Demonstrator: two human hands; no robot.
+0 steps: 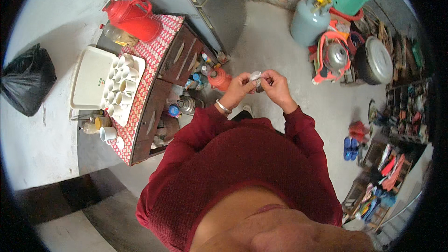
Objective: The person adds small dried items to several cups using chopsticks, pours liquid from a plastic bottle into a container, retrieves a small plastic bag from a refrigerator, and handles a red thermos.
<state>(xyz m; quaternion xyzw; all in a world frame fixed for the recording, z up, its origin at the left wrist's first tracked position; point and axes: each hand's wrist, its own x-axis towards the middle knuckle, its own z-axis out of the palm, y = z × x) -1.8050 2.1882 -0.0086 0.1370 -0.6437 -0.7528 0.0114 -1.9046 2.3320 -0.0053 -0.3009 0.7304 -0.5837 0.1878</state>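
In front of my chest, both hands meet over a small, pale, crumpled plastic bag [255,76], thin and partly see-through. My left hand [237,90], with a silver bangle at the wrist, is closed on its left side with thumb and fingers. My right hand [278,89] pinches its right edge. Something darker shows just below the plastic between the hands, too small to name. Beyond my left hand a red thermos flask [219,79] stands on the floor.
To the left, a wooden cabinet with a red checked cloth [136,94] bears a tray of several white cups [122,86] and a red thermos jug [133,18]. Ahead right stand a gas cylinder [310,21], a kettle [337,56] and a lidded pot [377,60]. Blue slippers [351,149] lie at right.
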